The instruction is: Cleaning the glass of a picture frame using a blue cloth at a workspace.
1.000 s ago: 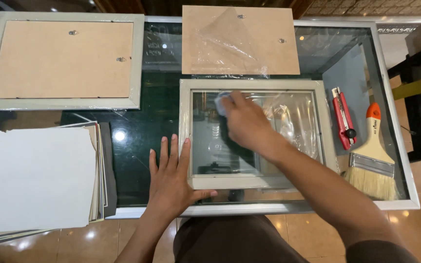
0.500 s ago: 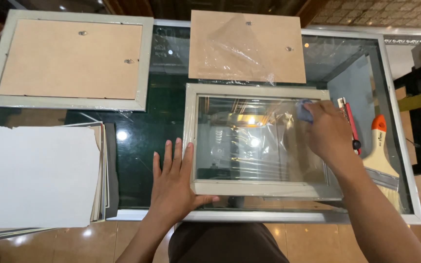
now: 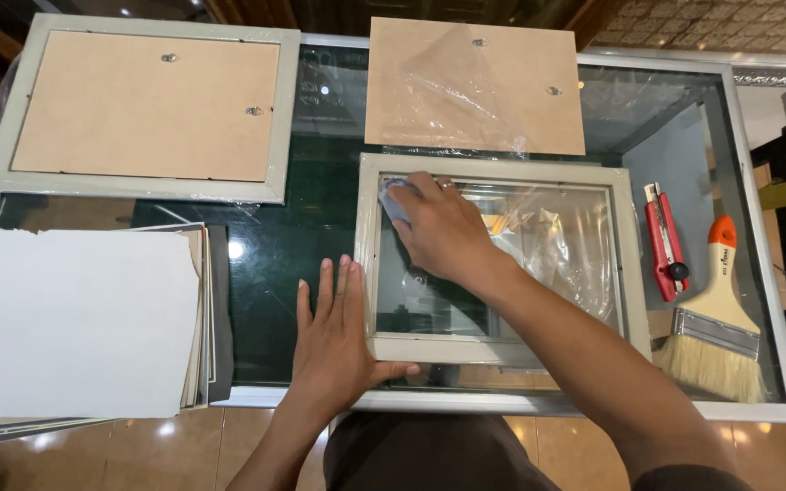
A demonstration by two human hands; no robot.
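Wiping the glass of a picture frame point(image 3: 502, 264) on the bench point(image 3: 311, 227).
Right hand point(image 3: 443, 227) presses a blue cloth point(image 3: 395, 202) into the top-left corner; left hand point(image 3: 338, 341) lies flat, fingers spread, steadying the frame's lower-left edge; how much glass remains unwiped is unclear.

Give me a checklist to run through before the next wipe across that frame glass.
1. Left hand flat, bracing the frame at its lower left corner: ok.
2. Right hand pressing the blue cloth on the glass at the upper left corner: ok.
3. Plastic film off the glass: not ok, it covers the right part.
4. Red utility knife and paintbrush lying outside the frame: ok.
5. Knife blade retracted: cannot tell.
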